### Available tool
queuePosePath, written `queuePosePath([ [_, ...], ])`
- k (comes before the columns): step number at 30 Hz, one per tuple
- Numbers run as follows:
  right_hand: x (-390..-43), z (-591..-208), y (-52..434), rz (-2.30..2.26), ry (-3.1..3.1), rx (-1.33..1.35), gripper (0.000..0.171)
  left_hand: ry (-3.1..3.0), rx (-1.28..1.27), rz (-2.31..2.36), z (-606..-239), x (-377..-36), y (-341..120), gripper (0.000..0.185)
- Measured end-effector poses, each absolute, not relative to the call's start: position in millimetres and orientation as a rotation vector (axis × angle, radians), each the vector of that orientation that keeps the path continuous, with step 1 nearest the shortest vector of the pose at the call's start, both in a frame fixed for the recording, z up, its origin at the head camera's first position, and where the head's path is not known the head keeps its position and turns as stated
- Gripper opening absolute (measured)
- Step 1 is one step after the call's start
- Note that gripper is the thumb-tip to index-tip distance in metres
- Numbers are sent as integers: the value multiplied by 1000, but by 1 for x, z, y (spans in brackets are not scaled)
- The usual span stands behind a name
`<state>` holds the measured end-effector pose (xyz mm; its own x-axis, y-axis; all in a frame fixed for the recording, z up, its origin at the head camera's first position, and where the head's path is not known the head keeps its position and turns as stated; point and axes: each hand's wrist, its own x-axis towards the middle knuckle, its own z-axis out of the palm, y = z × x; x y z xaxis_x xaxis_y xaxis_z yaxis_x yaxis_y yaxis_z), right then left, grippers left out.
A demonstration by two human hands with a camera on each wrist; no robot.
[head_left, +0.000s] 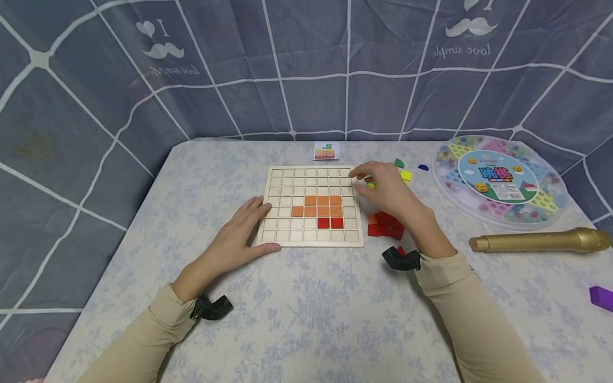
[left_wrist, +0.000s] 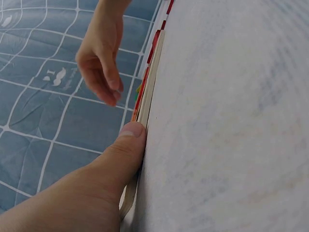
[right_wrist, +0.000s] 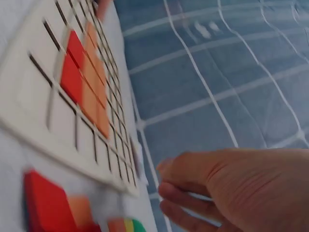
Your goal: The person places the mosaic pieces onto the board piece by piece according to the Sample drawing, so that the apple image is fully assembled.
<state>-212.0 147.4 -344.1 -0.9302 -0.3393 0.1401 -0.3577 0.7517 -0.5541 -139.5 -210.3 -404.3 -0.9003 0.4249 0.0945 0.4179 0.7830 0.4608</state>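
Observation:
A wooden grid board lies on the table, with several orange tiles and two red tiles in its squares. My left hand rests at the board's left edge, fingers extended and thumb by the near left corner. In the left wrist view, that thumb lies along the board's side. Over the board's far right edge hovers my right hand, its fingers loosely bent and thumb apart from the index finger. The right wrist view shows nothing held in those fingers.
Loose red tiles lie right of the board. Beyond them are a yellow piece, a green piece and a blue piece. A pattern card lies behind the board. Farther right are a round game box, gold microphone-shaped object and purple block.

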Motion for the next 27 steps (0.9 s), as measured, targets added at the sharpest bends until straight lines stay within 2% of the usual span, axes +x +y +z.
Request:
queuePosePath([
  [10,-219,-357,175,948,-2895,156,30,2951,689,756,-405,-139,-212,102],
  [19,-222,-374,180,957,-2832,167,19,2956,705,755,-405,-140,-211,101],
  [27,-225,-377,180,927,-2836,160,23,2960,714,747,-406,-140,-211,101],
])
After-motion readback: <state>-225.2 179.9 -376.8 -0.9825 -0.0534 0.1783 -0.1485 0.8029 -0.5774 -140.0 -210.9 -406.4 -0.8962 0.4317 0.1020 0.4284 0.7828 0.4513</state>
